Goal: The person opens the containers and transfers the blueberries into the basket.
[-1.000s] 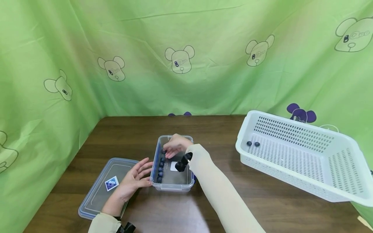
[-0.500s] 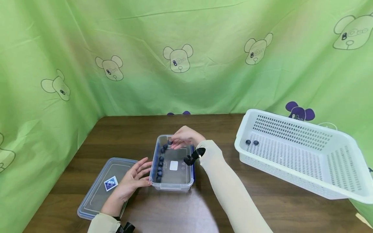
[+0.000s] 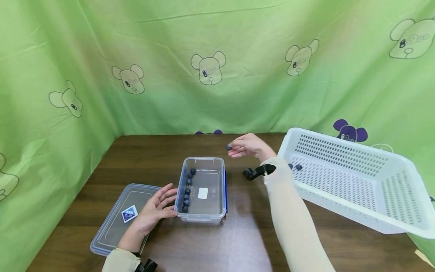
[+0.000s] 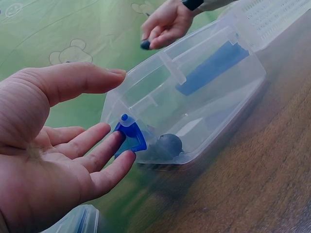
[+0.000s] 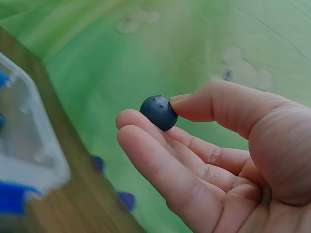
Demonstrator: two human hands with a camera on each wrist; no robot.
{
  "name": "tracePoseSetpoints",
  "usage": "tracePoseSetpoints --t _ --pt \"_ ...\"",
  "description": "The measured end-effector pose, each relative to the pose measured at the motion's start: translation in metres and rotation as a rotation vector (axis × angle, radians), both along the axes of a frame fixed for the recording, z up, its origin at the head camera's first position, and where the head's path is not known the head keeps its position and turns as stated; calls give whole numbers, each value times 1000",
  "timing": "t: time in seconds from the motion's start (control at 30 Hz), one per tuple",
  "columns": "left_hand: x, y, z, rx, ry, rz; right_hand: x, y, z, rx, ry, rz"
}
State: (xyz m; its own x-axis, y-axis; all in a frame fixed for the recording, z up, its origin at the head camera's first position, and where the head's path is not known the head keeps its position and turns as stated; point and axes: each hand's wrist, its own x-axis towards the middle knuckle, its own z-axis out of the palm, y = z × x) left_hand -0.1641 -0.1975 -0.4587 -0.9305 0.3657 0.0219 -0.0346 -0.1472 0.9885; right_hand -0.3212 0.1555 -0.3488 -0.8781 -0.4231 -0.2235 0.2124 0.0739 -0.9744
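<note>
The right hand (image 3: pixel 249 146) has just lifted clear of the box (image 3: pixel 201 218) and drawn off toward the basket (image 3: pixel 340 189), a berry (image 5: pixel 159 112) pinched between thumb and fingers. So that berry now sits in neither container, held over the worktop (image 3: pixel 163 147). A ragged row of berries (image 3: pixel 187 191) lines the box's left wall; the basket has two more berries (image 3: pixel 298 167) (one half hidden by the sleeve). The left hand (image 3: pixel 151 213), fingers relaxed and spread, seems to touch the box's side, its forearm above the lid (image 3: pixel 117 223).
</note>
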Motion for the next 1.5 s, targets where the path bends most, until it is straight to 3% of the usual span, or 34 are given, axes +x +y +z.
tracePoseSetpoints --t 0.37,0.57,0.9,1.13,1.37,1.5 --pt "-2 1 -2 14 -4 -10 3 95 10 -84 -28 -113" --pt "0 2 -1 3 -16 -10 9 146 9 -116 -55 -134" --pt "0 2 -1 -2 -15 -9 21 192 5 -177 -130 -246" --pt "-1 2 0 -6 -20 -6 16 204 -10 -70 -252 -182" --pt "0 2 1 -18 -30 4 14 212 -31 145 -402 -161" --pt "1 3 1 -17 -32 2 14 217 -41 279 -413 -106"
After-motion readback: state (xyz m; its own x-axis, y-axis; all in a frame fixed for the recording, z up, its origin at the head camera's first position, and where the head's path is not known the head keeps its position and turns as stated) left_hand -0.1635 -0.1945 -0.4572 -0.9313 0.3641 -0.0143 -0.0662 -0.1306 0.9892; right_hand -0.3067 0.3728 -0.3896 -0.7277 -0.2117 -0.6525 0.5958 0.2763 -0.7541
